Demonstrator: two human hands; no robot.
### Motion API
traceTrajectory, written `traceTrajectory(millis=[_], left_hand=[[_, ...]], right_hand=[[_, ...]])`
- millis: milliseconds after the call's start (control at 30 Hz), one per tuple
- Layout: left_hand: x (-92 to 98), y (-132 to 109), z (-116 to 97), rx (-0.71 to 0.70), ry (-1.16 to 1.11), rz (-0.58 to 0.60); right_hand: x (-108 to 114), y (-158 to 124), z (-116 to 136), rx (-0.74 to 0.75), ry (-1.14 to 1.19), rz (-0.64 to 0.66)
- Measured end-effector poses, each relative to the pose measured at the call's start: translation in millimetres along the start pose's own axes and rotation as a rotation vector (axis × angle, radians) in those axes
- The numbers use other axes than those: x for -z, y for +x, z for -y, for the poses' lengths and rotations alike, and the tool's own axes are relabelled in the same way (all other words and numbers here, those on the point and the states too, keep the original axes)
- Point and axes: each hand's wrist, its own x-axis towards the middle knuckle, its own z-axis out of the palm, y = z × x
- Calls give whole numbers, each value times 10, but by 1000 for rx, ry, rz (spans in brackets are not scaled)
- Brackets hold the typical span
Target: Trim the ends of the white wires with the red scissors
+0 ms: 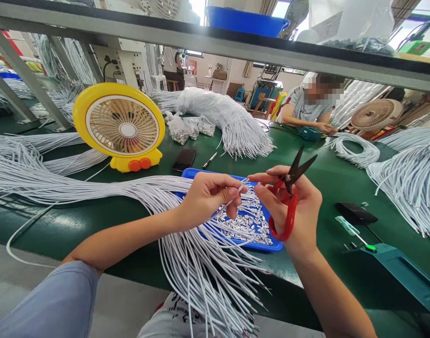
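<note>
My left hand [210, 195] pinches the end of one thin white wire [229, 203] over a blue tray [192, 173] that holds several small silver metal pieces [246, 220]. My right hand [295, 211] carries red-handled scissors [288, 197] looped on its fingers, blades up and slightly apart, while its fingertips meet the wire tip near my left thumb. A large bundle of white wires [95, 188] runs from the left across the green table [95, 220] and hangs over the near edge by my lap.
A yellow desk fan [119, 124], a dark phone [184, 159] and a pen [210, 160] sit behind the tray. More wire bundles [229, 117] and small bags lie further back. Another person [313, 110] works at the far side. A black object [356, 213] and a teal device [401, 270] lie to the right.
</note>
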Motion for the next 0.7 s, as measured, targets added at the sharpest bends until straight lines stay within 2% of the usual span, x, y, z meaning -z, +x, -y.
traceTrajectory(millis=[133, 333, 567, 700], left_hand=[[-7, 3, -8, -10, -3, -20], [-2, 11, -18, -58, 11, -75], [-39, 13, -33, -49, 87, -53], [-46, 9, -18, -28, 97, -34]], right_hand=[[10, -5, -10, 17, -18, 50], [10, 8, -80, 65, -170, 79], [0, -1, -18, 16, 41, 39], [-7, -9, 17, -10, 57, 50]])
